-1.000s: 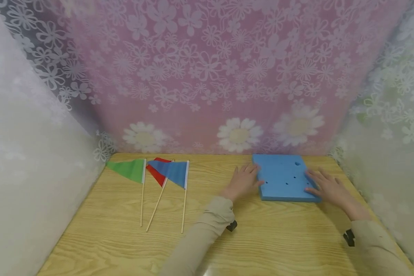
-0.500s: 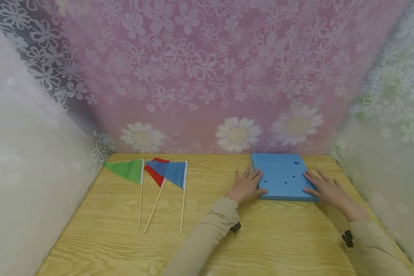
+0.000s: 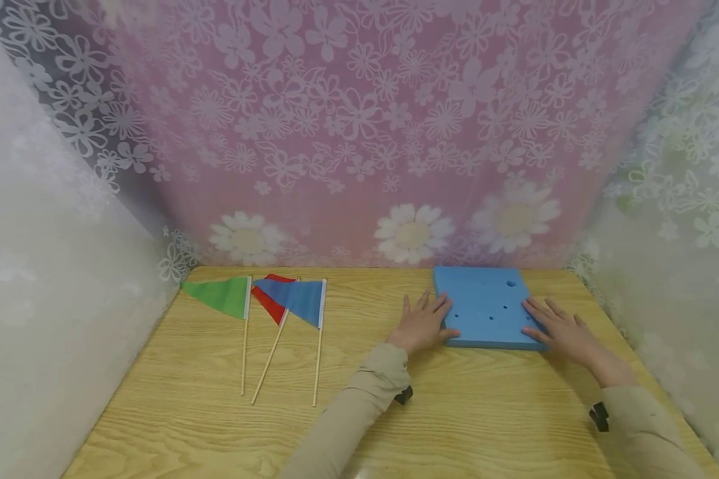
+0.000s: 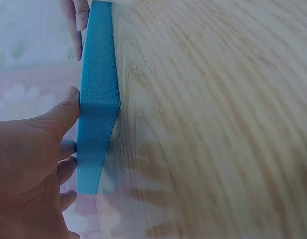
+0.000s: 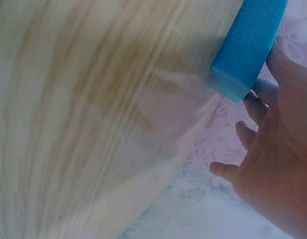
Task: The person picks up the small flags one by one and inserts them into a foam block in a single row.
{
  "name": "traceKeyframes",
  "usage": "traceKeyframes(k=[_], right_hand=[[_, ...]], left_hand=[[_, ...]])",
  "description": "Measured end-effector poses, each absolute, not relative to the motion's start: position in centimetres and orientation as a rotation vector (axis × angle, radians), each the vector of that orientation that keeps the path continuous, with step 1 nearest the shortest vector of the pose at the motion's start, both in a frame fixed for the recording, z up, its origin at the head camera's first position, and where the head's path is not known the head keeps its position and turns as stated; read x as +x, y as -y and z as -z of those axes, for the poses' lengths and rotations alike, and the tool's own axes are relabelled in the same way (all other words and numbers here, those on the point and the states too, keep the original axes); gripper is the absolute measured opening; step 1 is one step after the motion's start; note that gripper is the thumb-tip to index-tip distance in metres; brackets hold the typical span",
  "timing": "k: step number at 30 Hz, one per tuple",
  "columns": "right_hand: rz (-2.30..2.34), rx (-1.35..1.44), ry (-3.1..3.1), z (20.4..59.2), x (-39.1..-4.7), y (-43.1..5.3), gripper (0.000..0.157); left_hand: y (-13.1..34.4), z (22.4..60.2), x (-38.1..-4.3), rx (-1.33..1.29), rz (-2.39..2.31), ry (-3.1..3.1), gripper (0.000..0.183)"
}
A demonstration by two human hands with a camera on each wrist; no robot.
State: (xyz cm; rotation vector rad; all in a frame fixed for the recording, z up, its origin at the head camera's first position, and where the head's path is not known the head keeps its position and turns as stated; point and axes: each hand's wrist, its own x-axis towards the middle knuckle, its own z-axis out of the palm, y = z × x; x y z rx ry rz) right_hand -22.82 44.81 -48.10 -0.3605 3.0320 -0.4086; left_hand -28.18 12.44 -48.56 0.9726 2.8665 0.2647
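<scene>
A flat blue foam block (image 3: 479, 293) with several small holes in its top lies at the back right of the wooden table. At its left side is my left hand (image 3: 420, 327), fingers spread, with the thumb on the near left corner. My right hand (image 3: 565, 332) rests its thumb and fingertips on the right edge, the fingers mostly straight. The left wrist view shows the left thumb touching the upper edge of the foam block (image 4: 96, 89). In the right wrist view, the right index finger and thumb meet the block (image 5: 250, 50) while the other fingers stick out past it.
To the left lie three pennant flags on thin sticks: a green flag (image 3: 227, 296), a red flag (image 3: 269, 306) and a blue flag (image 3: 302, 299) partly over the red one. Patterned curtain (image 3: 347, 166) walls the table's back; pale cloth hangs at both sides.
The foam block has slid slightly left over the last half second, with both hands moving along beside it. My left hand came closer onto its edge earlier. The flags stay put.
</scene>
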Motion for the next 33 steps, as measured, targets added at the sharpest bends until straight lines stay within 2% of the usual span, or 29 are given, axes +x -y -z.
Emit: traceKeyframes(k=[20, 33], right_hand=[[0.43, -0.509, -3.083, 49.2, -23.1, -42.9, 0.073], [0.377, -0.524, -3.019, 47.5, -22.5, -39.6, 0.075]], left_hand=[[-9.3, 48.6, -28.6, 0.98, -0.249, -2.829, 0.078], [-6.7, 48.1, -27.8, 0.969, -0.228, -2.846, 0.079]])
